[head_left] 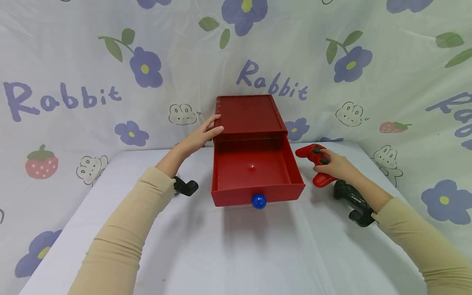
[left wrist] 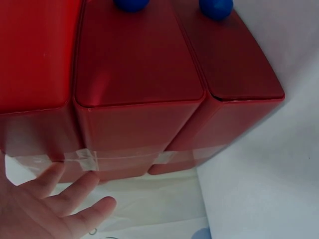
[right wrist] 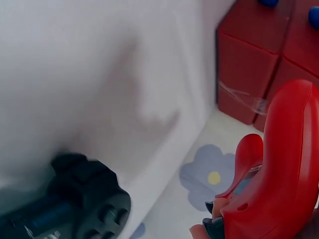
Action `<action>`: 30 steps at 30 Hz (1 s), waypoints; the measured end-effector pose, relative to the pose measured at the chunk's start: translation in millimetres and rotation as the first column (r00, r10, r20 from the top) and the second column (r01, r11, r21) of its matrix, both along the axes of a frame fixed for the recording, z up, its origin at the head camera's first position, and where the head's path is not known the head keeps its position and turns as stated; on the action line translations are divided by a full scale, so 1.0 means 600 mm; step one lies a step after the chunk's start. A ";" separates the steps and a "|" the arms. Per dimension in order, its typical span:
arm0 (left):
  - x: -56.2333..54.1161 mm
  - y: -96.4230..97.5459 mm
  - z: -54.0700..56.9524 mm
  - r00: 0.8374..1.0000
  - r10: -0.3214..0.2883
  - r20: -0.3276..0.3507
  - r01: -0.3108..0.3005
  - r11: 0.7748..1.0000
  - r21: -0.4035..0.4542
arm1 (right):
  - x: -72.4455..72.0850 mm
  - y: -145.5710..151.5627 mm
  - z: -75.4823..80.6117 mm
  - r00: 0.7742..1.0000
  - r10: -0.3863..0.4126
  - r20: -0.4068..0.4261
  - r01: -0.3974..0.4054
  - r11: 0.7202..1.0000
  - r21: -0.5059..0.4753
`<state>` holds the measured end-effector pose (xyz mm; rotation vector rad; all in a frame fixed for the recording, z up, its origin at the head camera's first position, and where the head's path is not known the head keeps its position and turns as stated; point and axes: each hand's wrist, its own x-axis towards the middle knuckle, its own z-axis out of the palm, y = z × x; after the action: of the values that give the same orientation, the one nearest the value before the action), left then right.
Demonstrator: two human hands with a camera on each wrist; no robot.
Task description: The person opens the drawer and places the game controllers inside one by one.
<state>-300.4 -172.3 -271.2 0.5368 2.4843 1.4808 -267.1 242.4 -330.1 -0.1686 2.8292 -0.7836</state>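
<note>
Fingers (head_left: pixel 215 132) of your left hand (head_left: pixel 199 138) spread at nine o'clock of the cabinet (head_left: pixel 247 114); your right hand (head_left: pixel 337 166) pinches the red controller (head_left: pixel 312 153), three o'clock of the open drawer (head_left: pixel 236 168). A slack pinch could drop it onto the black controller (head_left: pixel 350 194), four o'clock.

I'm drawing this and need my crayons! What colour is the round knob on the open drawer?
Blue. The knob on the open drawer shows best in the head view.

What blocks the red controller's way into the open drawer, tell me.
Only the right wall of the open drawer stands between its inside and the red controller in the right hand. Nothing visible covers its pulled-out part; the black controller lies right of that path.
</note>
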 end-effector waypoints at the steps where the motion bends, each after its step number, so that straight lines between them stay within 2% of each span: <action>1: 0.000 0.000 -0.001 1.000 0.001 -0.001 -0.001 1.000 0.000 | -0.001 0.002 0.003 1.000 0.001 -0.002 -0.001 1.000 0.000; 11: 0.000 -0.001 -0.002 1.000 0.003 0.001 -0.003 1.000 0.000 | 0.006 0.005 0.047 0.999 0.023 -0.041 -0.022 1.000 0.013; 26: 0.000 0.000 -0.003 1.000 -0.006 0.005 0.006 1.000 0.004 | 0.011 0.011 0.095 0.998 0.034 -0.054 -0.033 0.999 0.017; 28: 0.001 -0.001 -0.002 1.000 -0.010 0.003 0.010 1.000 0.003 | 0.012 0.011 0.103 0.998 0.029 -0.052 -0.028 1.000 0.014; 30: 0.011 0.002 0.008 1.000 -0.011 0.013 0.010 1.000 0.006 | 0.013 0.009 0.111 0.998 0.024 -0.055 -0.023 1.000 0.021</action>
<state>-293.7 -170.9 -266.4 0.5390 2.4648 1.4830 -259.0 248.0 -263.7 -0.2237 2.8805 -0.7567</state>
